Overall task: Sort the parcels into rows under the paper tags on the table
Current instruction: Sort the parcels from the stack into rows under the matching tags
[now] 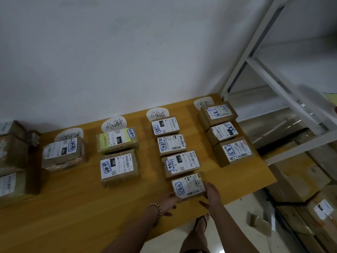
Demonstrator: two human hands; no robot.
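altogether 10 parcels (188, 186) lie under 4 paper tags (158, 115), both hands' fingers (207, 189) gripping 1.

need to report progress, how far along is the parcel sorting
Done: ten parcels lie in rows under four paper tags, one, two, four and three from left to right. In hand: both the left hand and right hand grip the fourth parcel at the third row's near end. Left: unsorted parcels wait at the table's left edge.

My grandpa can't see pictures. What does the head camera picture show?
Two hands, left hand and right hand, set a small parcel at the near end of the third row on a yellow table. Four paper tags head rows of one, two, four and three parcels.
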